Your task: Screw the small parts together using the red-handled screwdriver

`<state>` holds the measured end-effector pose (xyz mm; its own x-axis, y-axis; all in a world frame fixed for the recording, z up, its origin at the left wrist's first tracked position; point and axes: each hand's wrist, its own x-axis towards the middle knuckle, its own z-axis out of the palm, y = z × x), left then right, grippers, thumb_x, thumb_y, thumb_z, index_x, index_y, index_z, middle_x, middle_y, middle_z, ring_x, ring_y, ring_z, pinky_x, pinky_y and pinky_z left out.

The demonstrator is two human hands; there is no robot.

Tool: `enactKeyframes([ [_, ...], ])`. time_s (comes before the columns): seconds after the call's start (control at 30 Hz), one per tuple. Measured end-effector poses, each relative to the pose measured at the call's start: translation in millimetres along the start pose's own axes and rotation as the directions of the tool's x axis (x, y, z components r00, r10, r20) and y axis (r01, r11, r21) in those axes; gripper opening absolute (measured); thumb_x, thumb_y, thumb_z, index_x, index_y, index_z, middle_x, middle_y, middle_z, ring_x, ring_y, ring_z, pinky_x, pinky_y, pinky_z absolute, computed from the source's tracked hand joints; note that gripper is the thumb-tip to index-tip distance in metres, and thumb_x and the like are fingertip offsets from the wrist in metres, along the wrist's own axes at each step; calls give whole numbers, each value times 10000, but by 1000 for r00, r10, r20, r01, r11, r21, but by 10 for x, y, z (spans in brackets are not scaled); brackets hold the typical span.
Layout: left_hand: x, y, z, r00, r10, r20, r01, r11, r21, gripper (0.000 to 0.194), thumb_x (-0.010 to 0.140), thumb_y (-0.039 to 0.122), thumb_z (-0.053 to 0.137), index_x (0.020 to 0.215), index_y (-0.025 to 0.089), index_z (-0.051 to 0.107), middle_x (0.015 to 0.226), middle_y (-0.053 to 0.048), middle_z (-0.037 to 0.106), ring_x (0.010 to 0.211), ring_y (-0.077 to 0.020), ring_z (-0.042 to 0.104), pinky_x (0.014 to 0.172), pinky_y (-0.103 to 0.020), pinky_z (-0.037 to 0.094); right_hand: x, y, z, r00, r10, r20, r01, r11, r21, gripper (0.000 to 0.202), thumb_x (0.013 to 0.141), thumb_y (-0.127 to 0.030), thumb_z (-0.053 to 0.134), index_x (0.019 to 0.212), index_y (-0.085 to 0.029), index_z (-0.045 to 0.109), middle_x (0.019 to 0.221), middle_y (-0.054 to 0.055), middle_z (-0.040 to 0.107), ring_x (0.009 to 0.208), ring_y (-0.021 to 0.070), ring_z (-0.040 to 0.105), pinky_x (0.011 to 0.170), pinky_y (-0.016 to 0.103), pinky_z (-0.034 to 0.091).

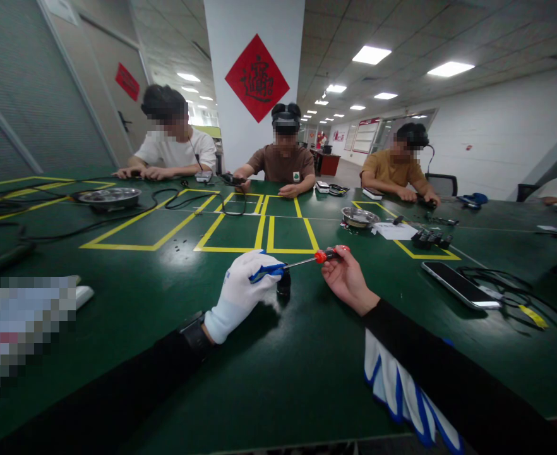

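Observation:
My left hand (247, 284) wears a white work glove with blue fingertips. Its fingers are closed on a small dark cylindrical part (283, 285), whose upper end they partly cover. My right hand (347, 284) is bare and grips the red and black handle of a screwdriver (324, 255). The thin metal shaft points left, and its tip reaches the gloved fingertips at the top of the dark part; exact contact cannot be made out. A second white and blue glove (404, 395) lies under my right forearm.
On the green table (203, 392), a phone (461, 284) and black cables (520, 287) lie to the right. Metal bowls (360, 217) (110, 197), several black parts (431, 239) and yellow tape outlines stand farther off. Several other people sit around the table.

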<state>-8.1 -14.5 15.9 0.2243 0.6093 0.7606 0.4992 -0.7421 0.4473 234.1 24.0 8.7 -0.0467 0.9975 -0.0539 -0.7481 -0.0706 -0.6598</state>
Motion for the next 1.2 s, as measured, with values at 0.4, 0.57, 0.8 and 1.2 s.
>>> enactKeyframes([
  [0.4, -19, 25, -6, 990, -104, -91, 104, 995, -4, 187, 910, 243, 485, 960, 184, 655, 961, -61, 666, 962, -215, 615, 925, -398, 484, -10, 28, -26, 979, -155, 130, 180, 963, -203, 241, 702, -83, 700, 896, -189, 604, 955, 50, 739, 877, 164, 717, 778, 262, 590],
  [0.57, -35, 48, 26, 986, -122, -114, 114, 991, -73, 151, 916, 212, 461, 970, 169, 595, 920, -62, 621, 850, -189, 603, 806, -347, 502, -145, 104, 57, 782, -164, 601, 604, 438, -666, 240, 786, -112, 653, 993, -233, 635, 1189, 57, 630, 1089, 204, 624, 992, 432, 479],
  [0.8, -60, 122, 31, 990, -140, -8, 140, 989, -39, 149, 923, 233, 439, 852, 181, 559, 797, -36, 589, 742, -176, 571, 691, -318, 482, -283, 74, 118, 624, 197, 757, 774, -23, -632, 367, 705, -146, 728, 1043, -216, 603, 1253, 104, 538, 1172, 265, 533, 1005, 439, 439],
  [1.2, -50, 133, 33, 993, 103, 52, -101, 994, -43, 102, 927, 183, 496, 982, 188, 582, 904, -50, 616, 858, -173, 592, 787, -326, 500, -382, -30, 223, 545, -51, 837, 820, -175, -545, 196, 908, -237, 551, 1064, -256, 667, 979, 54, 675, 828, 178, 629, 733, 302, 480],
])
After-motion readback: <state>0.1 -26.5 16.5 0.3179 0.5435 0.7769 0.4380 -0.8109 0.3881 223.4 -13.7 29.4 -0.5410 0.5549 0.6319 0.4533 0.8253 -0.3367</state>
